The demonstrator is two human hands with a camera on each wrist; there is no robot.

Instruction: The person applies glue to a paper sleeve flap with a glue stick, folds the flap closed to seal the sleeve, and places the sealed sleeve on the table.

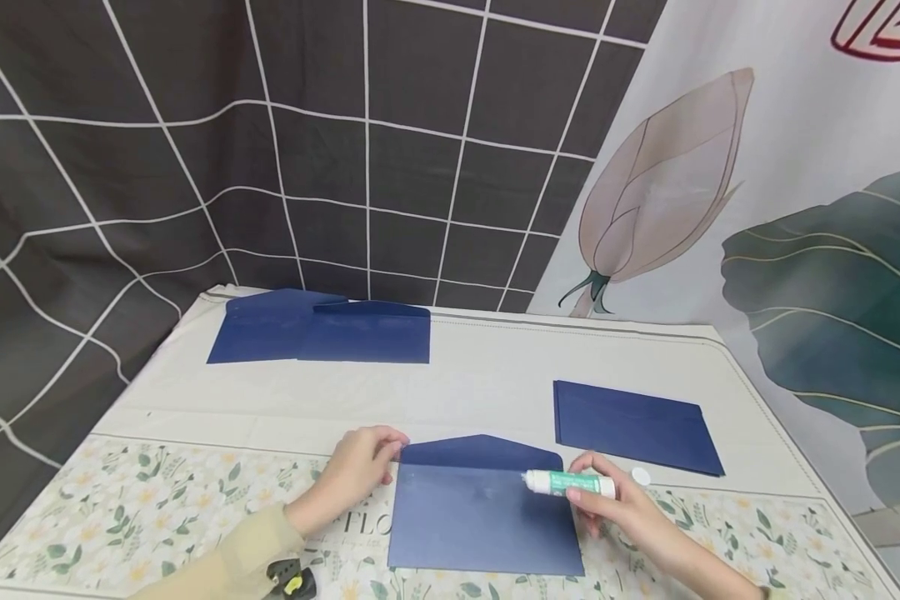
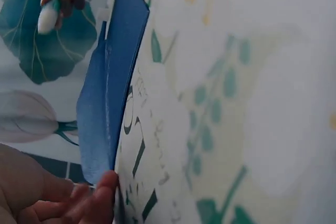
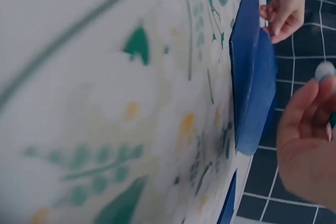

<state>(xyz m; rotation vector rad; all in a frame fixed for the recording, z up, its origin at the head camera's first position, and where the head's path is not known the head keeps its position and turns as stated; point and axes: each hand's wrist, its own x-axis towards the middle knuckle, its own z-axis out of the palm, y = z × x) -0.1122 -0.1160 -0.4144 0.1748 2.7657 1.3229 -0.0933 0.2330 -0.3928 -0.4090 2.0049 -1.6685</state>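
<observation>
A dark blue envelope (image 1: 487,517) lies in front of me with its flap (image 1: 483,452) opened away from me. My left hand (image 1: 356,467) pinches the envelope's upper left corner between thumb and fingers. In the left wrist view its fingertips (image 2: 107,182) meet the end of the flap. My right hand (image 1: 607,496) holds a white and green glue stick (image 1: 570,483) sideways over the right part of the envelope, its uncapped tip pointing left. In the right wrist view most of the glue stick is hidden by the hand or out of frame.
A stack of blue envelopes (image 1: 637,425) lies at the right. More blue envelopes (image 1: 322,329), with flaps up, overlap at the back left. A round white cap (image 1: 641,476) sits beside my right hand. A dark grid curtain (image 1: 412,167) hangs behind the table.
</observation>
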